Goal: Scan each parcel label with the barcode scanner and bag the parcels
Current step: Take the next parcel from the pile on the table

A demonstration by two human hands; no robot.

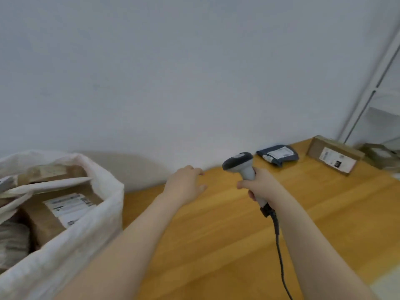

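Note:
My right hand [260, 184] grips the handle of a grey and black barcode scanner [240, 163], its head pointing left and its black cable [279, 245] trailing toward me. My left hand [186, 183] hovers over the wooden table [216, 224] with relaxed fingers, holding nothing. A dark blue mailer parcel [278, 154] with a white label lies at the table's far edge. To its right lies a brown cardboard parcel [335, 154] with a white label. At the left stands a white bag [86, 224] holding several labelled brown parcels [62, 210].
A white wall rises behind the table. A white metal shelf frame [372, 87] stands at the far right, with another brown box [378, 152] beside it. The picture is a little blurred.

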